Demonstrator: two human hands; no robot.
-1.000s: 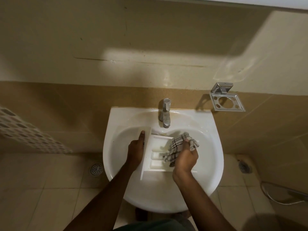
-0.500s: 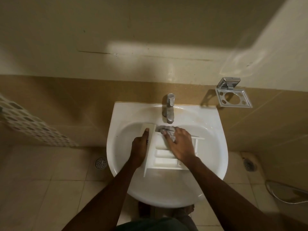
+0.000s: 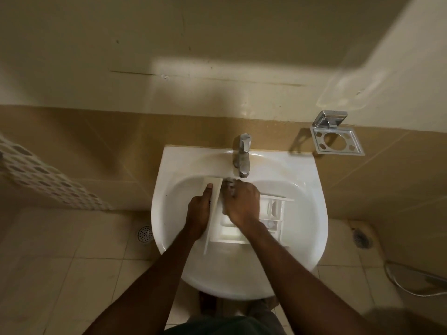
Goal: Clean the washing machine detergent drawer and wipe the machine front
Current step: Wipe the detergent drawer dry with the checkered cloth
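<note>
Lying left-to-right in the sink (image 3: pixel 302 238), the white detergent drawer (image 3: pixel 273 209) shows its compartments upward, front panel leftward. Left grip (image 3: pixel 199 216) clasps that panel; right grip (image 3: pixel 242 204) holds a cloth (image 3: pixel 229 186) inside it.

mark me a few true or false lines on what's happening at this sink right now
1. The detergent drawer lies in the sink. True.
2. The left hand is on the tap. False: the left hand grips the drawer's front panel.
3. The right hand presses a cloth into the drawer. True.
4. The chrome wall holder holds a cup. False: nothing stands in it.
</note>
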